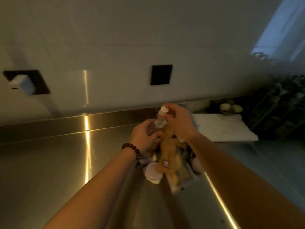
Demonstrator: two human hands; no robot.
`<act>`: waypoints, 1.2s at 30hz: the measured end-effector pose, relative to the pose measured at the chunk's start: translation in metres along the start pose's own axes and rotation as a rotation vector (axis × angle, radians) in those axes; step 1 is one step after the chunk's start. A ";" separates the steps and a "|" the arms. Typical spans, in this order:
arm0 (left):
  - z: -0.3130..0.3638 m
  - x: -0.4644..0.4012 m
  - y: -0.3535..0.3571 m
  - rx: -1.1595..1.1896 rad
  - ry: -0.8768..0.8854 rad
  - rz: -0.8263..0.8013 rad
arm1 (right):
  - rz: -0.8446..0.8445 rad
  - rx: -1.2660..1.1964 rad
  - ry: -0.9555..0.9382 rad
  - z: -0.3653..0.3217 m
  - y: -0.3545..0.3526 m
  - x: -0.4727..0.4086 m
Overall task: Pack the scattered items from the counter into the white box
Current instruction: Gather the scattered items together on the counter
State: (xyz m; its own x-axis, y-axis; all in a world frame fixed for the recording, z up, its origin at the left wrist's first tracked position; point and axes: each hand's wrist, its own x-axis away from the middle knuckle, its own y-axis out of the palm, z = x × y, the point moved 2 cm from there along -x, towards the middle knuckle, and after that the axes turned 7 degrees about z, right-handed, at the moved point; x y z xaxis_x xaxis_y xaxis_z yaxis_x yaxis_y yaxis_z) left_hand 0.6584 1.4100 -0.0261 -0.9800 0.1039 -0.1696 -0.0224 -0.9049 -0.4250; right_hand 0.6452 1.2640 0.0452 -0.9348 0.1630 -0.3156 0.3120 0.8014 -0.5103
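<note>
A dim kitchen is shown, with a stainless steel counter (pixel 49 171) filling the lower half of the frame and a pale wall (pixel 115 38) rising above a steel upstand. Two black square outlets are set in the wall: one (pixel 161 74) just above centre, and one (pixel 28 82) at the left edge with a white plug block seated in it. A white folded cloth (pixel 224 128) lies right of centre on the counter, and behind it, at the right edge, a dark wire rack (pixel 280 109) and a few pale round objects can be made out.

Near the middle of the frame a small clear bottle (pixel 159 120) with a white cap is held between both hands. The cap end is pinched by the closed fingers of the right hand (pixel 179 120), which comes in from above and to the right. The lower part of the bottle is met by the left hand (pixel 143 135), its fingers curled against it; how firmly it is gripped cannot be told through the blur. A dark bead bracelet (pixel 132 150) is worn on the left wrist.

Directly below the hands a heap of items (pixel 171 162) is seen, among them an orange-brown toy figure and a pale round lidded piece at its lower left. The heap appears to sit in a pale container, but its edges are too blurred to be made out.
</note>
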 end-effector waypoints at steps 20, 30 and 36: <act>0.065 0.009 0.248 -0.358 -0.073 -0.383 | -0.028 0.065 0.310 0.237 -0.180 0.017; 0.067 0.021 0.239 -0.426 0.012 -0.312 | -0.020 0.077 0.351 0.241 -0.167 0.019; 0.071 0.030 0.228 -0.459 0.013 -0.252 | -0.032 0.156 0.420 0.235 -0.183 0.028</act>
State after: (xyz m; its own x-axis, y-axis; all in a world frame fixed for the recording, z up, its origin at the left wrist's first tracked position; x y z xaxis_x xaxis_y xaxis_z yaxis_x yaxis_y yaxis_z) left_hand 0.6098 1.1773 -0.0651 -0.9529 0.3026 -0.0213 -0.1655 -0.5774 -0.7995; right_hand 0.6016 0.9861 -0.0585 -0.9223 0.3846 0.0379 0.2735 0.7190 -0.6389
